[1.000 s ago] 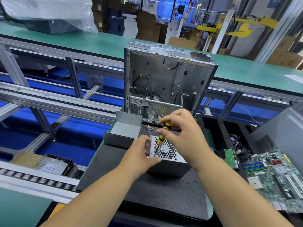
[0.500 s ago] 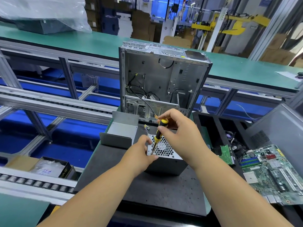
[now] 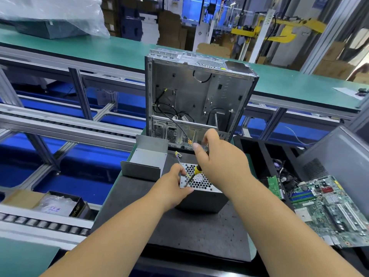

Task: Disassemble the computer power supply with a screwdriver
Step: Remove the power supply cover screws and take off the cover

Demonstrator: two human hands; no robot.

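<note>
A grey power supply with a honeycomb fan grille on top sits on a dark mat. My left hand grips its near-left corner, thumb on the grille's edge. My right hand holds a yellow-and-black screwdriver by its handle. The tip points down-left onto the grille's left corner, just beside my left fingers. A bent grey metal cover lies to the left of the supply.
An emptied computer case stands upright right behind the supply. A green motherboard and a black bin with parts are at the right. Roller conveyors run at the left. A green belt lies beyond.
My right hand has turned on the screwdriver handle, with its fingers now lifted higher. The tip stays at the same corner. My left hand keeps its hold.
</note>
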